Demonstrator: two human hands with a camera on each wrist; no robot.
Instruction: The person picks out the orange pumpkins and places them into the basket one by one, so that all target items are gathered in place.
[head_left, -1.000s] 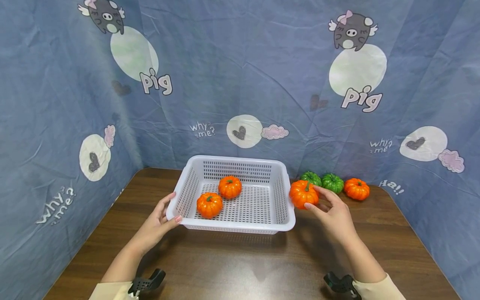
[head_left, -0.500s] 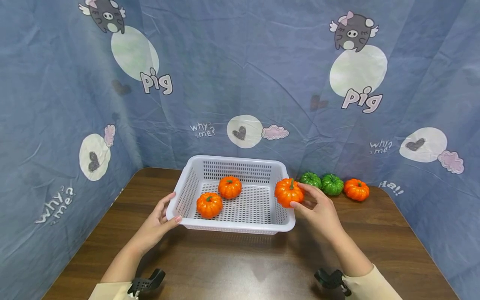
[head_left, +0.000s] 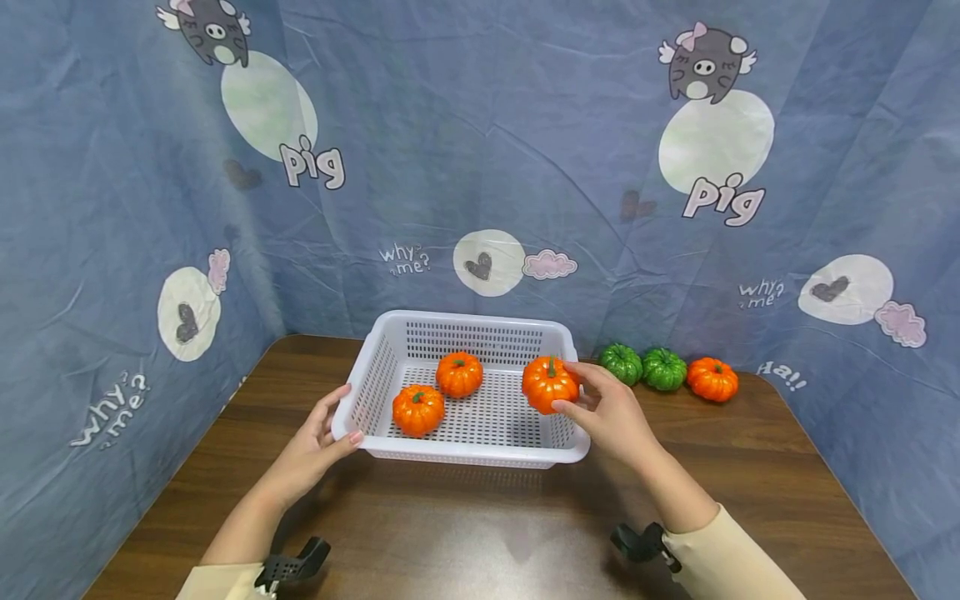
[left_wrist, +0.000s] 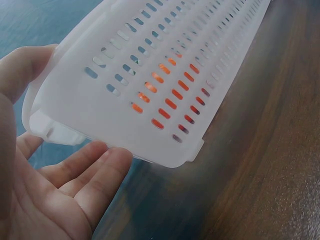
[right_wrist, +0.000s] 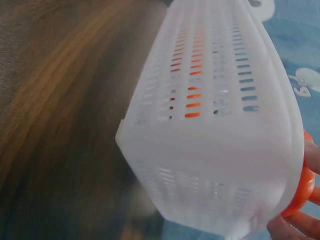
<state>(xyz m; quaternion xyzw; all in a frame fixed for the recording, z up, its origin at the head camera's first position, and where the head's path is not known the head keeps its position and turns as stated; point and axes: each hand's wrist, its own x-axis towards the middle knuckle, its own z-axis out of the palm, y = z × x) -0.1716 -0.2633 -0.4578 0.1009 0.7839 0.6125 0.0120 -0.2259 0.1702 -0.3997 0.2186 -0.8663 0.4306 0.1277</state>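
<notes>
A white slotted basket [head_left: 465, 452] stands on the wooden table, two orange pumpkins [head_left: 418, 410] [head_left: 460, 374] in its left half. My left hand [head_left: 311, 454] grips its left end, thumb on the rim; the left wrist view shows the fingers [left_wrist: 102, 182] against the basket's end wall [left_wrist: 100, 110]. Over the basket's right part, my right hand [head_left: 617, 414] pinches a third orange pumpkin [head_left: 550, 385] between thumb and fingers. In the right wrist view that pumpkin [right_wrist: 302, 187] is partly hidden behind the basket wall [right_wrist: 215, 150], with fingertips at its side.
Two green pumpkins [head_left: 620, 364] [head_left: 664, 369] and one orange pumpkin [head_left: 713, 380] sit in a row at the table's back right. A blue patterned cloth [head_left: 405, 167] hangs behind and along both sides. The wooden table [head_left: 465, 533] extends in front of the basket.
My right hand has moved left with its pumpkin, from beside the basket's right edge to above its inside. The left hand and the basket have stayed in place.
</notes>
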